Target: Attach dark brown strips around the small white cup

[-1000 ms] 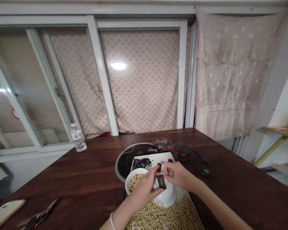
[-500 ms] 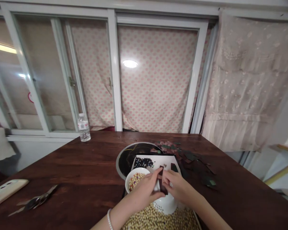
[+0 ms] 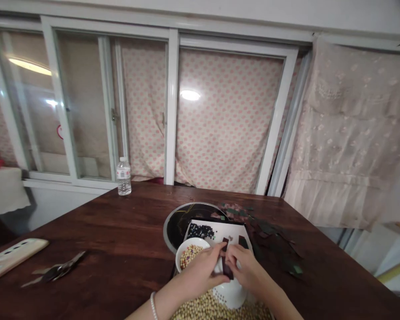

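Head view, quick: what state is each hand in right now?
Left hand: closed on a dark strip, thumb and fingers around it.
Right hand: fingers bent in at the strip; whether they grip anything cannot be told.

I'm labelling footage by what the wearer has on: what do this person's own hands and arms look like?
The left hand and right hand are both gloveless. A thin, whitish bracelet, seemingly of beads, circles the left wrist; none shows on the right. No sleeve is visible on either forearm. Nail details are too small to tell.
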Motion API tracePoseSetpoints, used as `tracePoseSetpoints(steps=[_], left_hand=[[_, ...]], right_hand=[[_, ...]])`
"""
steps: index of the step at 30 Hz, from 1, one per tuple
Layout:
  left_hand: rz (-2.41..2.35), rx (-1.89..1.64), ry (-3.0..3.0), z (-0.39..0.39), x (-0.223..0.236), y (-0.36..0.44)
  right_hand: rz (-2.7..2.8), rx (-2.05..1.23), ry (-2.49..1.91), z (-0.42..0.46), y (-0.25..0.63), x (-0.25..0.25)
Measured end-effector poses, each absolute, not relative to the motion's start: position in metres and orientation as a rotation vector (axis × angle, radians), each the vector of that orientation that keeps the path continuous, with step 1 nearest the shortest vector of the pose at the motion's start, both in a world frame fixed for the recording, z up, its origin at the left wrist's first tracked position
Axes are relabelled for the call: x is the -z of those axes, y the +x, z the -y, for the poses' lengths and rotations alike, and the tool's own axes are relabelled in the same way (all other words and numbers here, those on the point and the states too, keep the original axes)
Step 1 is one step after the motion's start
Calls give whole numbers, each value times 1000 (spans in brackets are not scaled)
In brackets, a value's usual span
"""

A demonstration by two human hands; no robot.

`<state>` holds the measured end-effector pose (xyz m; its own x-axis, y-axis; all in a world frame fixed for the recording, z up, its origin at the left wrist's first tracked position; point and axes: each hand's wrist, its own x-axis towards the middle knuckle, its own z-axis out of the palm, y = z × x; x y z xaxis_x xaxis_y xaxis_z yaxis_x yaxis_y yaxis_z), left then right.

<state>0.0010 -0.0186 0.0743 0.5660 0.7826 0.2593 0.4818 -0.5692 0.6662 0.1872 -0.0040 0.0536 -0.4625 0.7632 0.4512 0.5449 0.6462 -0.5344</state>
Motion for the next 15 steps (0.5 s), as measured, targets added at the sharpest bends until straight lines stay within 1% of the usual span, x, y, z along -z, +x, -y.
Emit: tracePoseSetpoints(steps=[2,7,10,15], left_hand=[[-992,-758,2246,20,-76,1],[-979,-764,2250,17,-73,1],[-992,-756,2253,16,-72,1],[-968,-802,2234,17,-77,3]], right_hand=[[2198,-462,-992,4,186,-53],[2158,-395,-1020,8,185,-55],[2160,-438,-980,16,184,-59],[1958,-479,-945,16,174,-67]])
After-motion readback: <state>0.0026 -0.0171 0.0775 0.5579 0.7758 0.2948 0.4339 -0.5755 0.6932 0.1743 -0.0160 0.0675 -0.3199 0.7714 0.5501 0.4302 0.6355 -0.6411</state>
